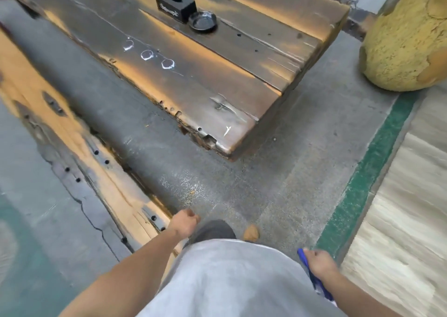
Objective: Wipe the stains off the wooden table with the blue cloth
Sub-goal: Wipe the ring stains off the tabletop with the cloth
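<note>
A dark wooden table (217,79) with orange patches fills the upper middle of the head view. Three white ring stains (147,55) lie in a row on its near left part. Another white streak (227,131) marks its near corner. My right hand (319,262) hangs low at my side, shut on the blue cloth (312,275), which dangles below it. My left hand (185,221) swings in front of me as a loose fist holding nothing. Both hands are well short of the table.
A black tissue box (174,4) and a dark round dish (202,22) stand on the table's far side. A long wooden bench (79,147) runs along the left. A big yellow boulder (406,38) sits at right, beside a green floor stripe (370,166).
</note>
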A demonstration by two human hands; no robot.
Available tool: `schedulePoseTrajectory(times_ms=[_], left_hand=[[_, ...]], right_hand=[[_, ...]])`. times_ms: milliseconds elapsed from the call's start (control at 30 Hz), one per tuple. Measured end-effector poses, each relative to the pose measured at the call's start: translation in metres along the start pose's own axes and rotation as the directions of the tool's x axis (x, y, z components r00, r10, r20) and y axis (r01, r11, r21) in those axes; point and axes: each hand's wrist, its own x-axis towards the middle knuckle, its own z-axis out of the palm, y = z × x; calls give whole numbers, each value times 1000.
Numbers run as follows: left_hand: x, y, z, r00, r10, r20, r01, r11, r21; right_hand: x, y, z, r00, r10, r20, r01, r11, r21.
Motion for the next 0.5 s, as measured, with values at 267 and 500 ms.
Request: schedulePoseTrajectory(times_ms=[267, 500], left_hand=[[3, -107, -49, 941, -333, -57, 313, 923, -225], [43, -179, -103, 889, -456, 32, 454, 872, -184]], right_hand=[[0, -246, -5, 878, -447, 171, 467, 877, -109], [-20, -432, 50, 739, -636, 221, 665, 741, -90]])
